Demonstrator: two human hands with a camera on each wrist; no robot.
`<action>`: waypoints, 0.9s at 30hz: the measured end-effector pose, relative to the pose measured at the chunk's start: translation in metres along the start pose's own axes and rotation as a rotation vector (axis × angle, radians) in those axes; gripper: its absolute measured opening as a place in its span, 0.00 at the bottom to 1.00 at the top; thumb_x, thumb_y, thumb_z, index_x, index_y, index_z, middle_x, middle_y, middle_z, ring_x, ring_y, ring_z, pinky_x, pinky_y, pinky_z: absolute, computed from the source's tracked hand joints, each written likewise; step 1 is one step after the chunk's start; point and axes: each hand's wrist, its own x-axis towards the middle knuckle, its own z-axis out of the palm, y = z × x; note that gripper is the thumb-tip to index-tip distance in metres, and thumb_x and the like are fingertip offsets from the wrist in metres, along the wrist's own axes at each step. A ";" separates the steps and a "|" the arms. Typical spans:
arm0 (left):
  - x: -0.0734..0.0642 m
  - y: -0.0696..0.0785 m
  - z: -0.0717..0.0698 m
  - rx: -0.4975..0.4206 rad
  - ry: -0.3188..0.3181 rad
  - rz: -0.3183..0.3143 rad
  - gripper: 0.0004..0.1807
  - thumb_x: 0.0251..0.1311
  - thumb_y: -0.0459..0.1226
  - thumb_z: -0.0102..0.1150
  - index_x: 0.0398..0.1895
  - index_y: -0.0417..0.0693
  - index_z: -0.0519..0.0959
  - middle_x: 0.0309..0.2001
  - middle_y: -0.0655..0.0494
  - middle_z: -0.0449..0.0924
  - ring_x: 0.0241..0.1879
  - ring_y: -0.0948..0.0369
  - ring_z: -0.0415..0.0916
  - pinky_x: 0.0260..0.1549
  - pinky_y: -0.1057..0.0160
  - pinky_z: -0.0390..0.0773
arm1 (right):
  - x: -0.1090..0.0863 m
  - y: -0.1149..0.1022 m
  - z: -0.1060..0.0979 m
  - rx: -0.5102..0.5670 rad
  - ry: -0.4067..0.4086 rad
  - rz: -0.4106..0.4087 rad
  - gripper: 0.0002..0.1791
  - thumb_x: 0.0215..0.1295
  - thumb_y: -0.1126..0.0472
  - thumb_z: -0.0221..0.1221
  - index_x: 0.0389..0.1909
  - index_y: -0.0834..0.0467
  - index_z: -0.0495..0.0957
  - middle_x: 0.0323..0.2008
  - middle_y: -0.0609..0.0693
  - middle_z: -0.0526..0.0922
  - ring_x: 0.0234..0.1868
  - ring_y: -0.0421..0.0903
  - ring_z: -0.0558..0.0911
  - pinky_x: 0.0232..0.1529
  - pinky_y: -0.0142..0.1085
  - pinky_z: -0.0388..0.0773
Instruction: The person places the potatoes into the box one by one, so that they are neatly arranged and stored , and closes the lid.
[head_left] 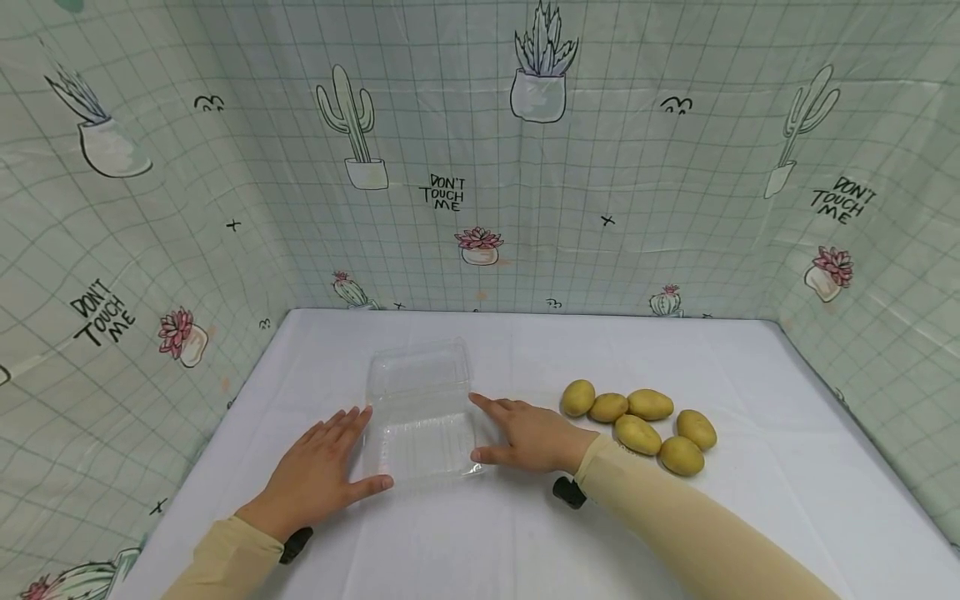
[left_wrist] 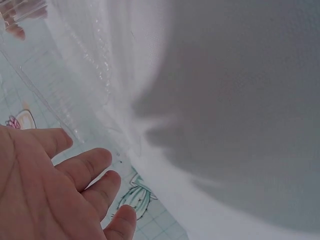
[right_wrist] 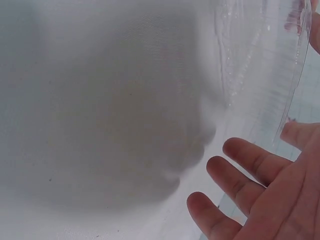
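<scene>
A clear plastic clamshell box [head_left: 424, 450] lies unfolded on the white table, its lid [head_left: 417, 368] laid back toward the rear wall. At its left edge is my left hand [head_left: 311, 473], palm down with fingers extended and the thumb pointing across the near corner. My right hand [head_left: 536, 435] reaches along the opposite side, index finger and thumb spread at the rim. In the left wrist view, straight fingers [left_wrist: 92, 170] lie beside the see-through wall. The right wrist view likewise shows extended fingers [right_wrist: 240, 182] close to the clear plastic [right_wrist: 255, 65].
Several yellow potatoes [head_left: 637, 435] sit grouped on the table to the right, just beyond my right forearm. A grid-patterned cloth [head_left: 555, 192] with cactus drawings hangs around the back and sides. Each wrist carries a small black device [head_left: 568, 492].
</scene>
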 end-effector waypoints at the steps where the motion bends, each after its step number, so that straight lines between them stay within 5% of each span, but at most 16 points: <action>1: 0.000 0.000 0.000 -0.004 -0.002 -0.003 0.56 0.56 0.70 0.56 0.75 0.37 0.61 0.69 0.36 0.65 0.69 0.41 0.61 0.66 0.41 0.61 | 0.000 0.001 0.000 0.002 -0.001 0.001 0.49 0.65 0.25 0.50 0.80 0.42 0.47 0.71 0.58 0.66 0.69 0.56 0.68 0.61 0.51 0.72; 7: 0.000 0.004 0.004 -0.036 0.001 -0.003 0.57 0.56 0.70 0.56 0.75 0.37 0.59 0.70 0.38 0.64 0.70 0.42 0.60 0.66 0.42 0.61 | -0.003 0.005 0.002 0.018 0.001 -0.002 0.50 0.64 0.24 0.49 0.81 0.42 0.46 0.72 0.57 0.64 0.69 0.55 0.68 0.62 0.50 0.72; 18: 0.008 0.015 0.003 -0.054 0.021 0.050 0.55 0.58 0.68 0.57 0.75 0.34 0.59 0.72 0.39 0.62 0.71 0.43 0.59 0.66 0.44 0.62 | -0.016 0.017 0.003 0.028 0.068 -0.037 0.49 0.66 0.27 0.50 0.81 0.45 0.47 0.79 0.49 0.46 0.73 0.54 0.61 0.63 0.46 0.70; 27: 0.009 0.020 0.007 -0.072 0.002 0.052 0.56 0.59 0.68 0.56 0.76 0.34 0.57 0.74 0.40 0.58 0.72 0.44 0.57 0.67 0.44 0.60 | -0.022 0.021 0.002 -0.001 0.109 -0.102 0.50 0.67 0.27 0.49 0.80 0.53 0.50 0.79 0.43 0.46 0.74 0.49 0.60 0.68 0.45 0.64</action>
